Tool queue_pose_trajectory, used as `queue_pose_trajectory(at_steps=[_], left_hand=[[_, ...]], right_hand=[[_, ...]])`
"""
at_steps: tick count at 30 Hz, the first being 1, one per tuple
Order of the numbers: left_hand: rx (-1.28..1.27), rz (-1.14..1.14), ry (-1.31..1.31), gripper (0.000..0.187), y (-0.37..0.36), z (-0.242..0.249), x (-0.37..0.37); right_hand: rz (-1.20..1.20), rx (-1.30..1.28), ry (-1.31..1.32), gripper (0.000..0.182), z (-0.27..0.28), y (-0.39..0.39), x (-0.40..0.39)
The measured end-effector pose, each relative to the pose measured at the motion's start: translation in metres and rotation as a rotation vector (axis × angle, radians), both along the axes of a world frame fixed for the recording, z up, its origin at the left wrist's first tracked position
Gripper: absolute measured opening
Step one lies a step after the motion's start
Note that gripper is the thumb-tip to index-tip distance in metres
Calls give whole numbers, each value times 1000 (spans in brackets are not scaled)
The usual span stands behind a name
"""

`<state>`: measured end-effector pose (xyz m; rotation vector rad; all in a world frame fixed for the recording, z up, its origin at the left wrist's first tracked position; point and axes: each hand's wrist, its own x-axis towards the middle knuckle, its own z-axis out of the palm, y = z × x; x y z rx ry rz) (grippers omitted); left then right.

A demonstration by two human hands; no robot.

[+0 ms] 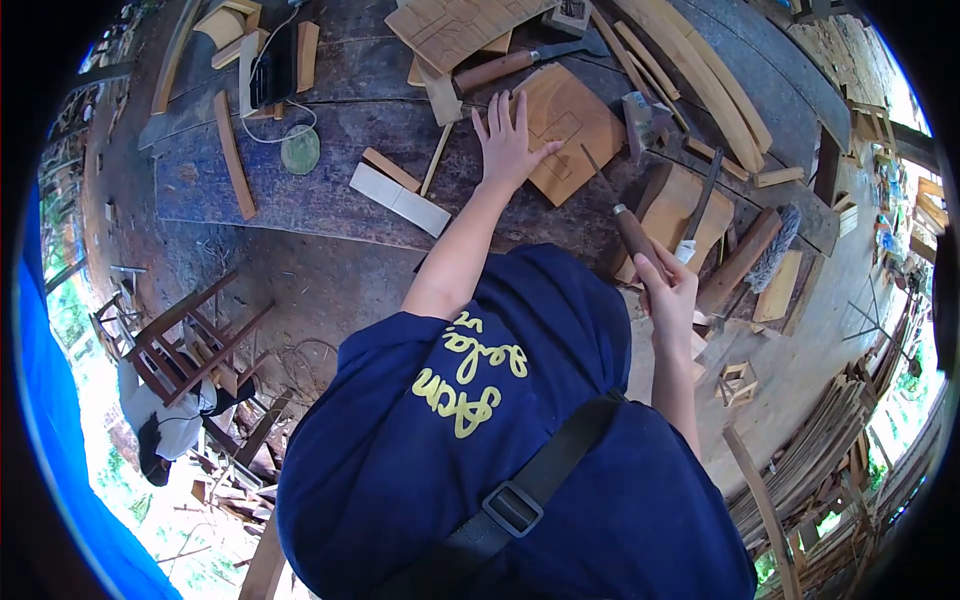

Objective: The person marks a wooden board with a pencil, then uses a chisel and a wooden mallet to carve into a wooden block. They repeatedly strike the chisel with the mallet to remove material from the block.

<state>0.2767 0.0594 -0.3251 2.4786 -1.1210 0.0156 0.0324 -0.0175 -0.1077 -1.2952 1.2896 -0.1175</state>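
Note:
My left hand [508, 150] lies with fingers spread at the left edge of a square wooden board [585, 105], thumb reaching over its face. Outlined rectangular shapes are marked on the board near the thumb. Closed around the wooden handle of a chisel [630, 228] is my right hand [670, 285], at the board's lower right. The chisel's thin blade slants up and left, its tip overlapping the board beside the marked shapes. Just right of this hand, a long dark blade with a white grip [687, 250] rests across a wood block [655, 205].
A wide-bladed tool with a wooden handle [495, 73] lies beyond the board, near a carved panel [450, 35]. Curved wood strips [700, 75] and a grey brush [775, 245] are on the right. Leftward are a dark device [274, 78], a green disc [300, 150] and a wooden chair [190, 340].

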Motion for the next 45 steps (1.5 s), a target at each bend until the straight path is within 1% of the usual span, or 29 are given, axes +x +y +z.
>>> queue_pose_trajectory(at_steps=[1, 2, 3, 4, 5, 6, 7, 8, 9, 10, 11, 12, 14, 17, 19, 23, 27, 32, 39, 41, 44, 45], left_hand=[[-18, -2, 0, 103, 1, 2, -1], [-37, -4, 0, 98, 1, 1, -1], [-35, -3, 3, 98, 0, 1, 0], [-68, 10, 25, 88, 0, 0, 2], [-102, 23, 45, 78, 0, 1, 3], [-99, 25, 47, 78, -1, 2, 4], [-116, 47, 46, 68, -3, 2, 5], [-133, 70, 45, 59, -5, 5, 5], [-131, 72, 48, 59, -7, 7, 5], [-107, 103, -1, 53, -10, 9, 6], [-84, 134, -49, 48, -13, 8, 7], [-81, 136, -44, 48, -15, 7, 9], [-31, 231, -123, 38, -21, 6, 14], [26, 234, -137, 33, -21, 11, 17], [43, 248, -149, 33, -19, 13, 15], [43, 265, -191, 33, -15, 12, 11], [46, 260, -186, 31, -11, 8, 8], [72, 289, -165, 34, -5, 5, 1], [48, 316, -170, 33, -1, 2, -6], [56, 353, -145, 33, 0, 3, -10], [40, 359, -134, 31, 0, 2, -10], [41, 356, -133, 31, -1, 2, -10]], right_hand=[[49, -94, 17, 39, -3, 1, 0], [50, -91, 20, 39, -1, 1, 3], [203, -333, 79, 40, 2, 2, 7], [357, -574, 137, 41, 7, 3, 11], [359, -571, 139, 41, 10, 3, 15], [441, -657, 188, 41, 13, 3, 20], [523, -743, 237, 42, 16, 1, 24], [525, -741, 239, 42, 19, 0, 28], [584, -759, 268, 43, 21, -1, 31], [643, -776, 297, 44, 24, -2, 34], [646, -772, 300, 44, 26, -2, 35], [690, -772, 313, 44, 29, -2, 37], [739, -771, 329, 45, 29, -1, 39], [783, -796, 330, 46, 27, 0, 42], [857, -813, 398, 46, 27, 1, 45], [867, -804, 410, 45, 31, 4, 49], [891, -803, 444, 46, 35, 11, 54], [929, -816, 480, 47, 38, 14, 55], [914, -818, 469, 47, 40, 16, 54], [906, -818, 466, 47, 39, 17, 53], [933, -815, 501, 48, 40, 19, 57], [953, -788, 562, 48, 44, 19, 62]])
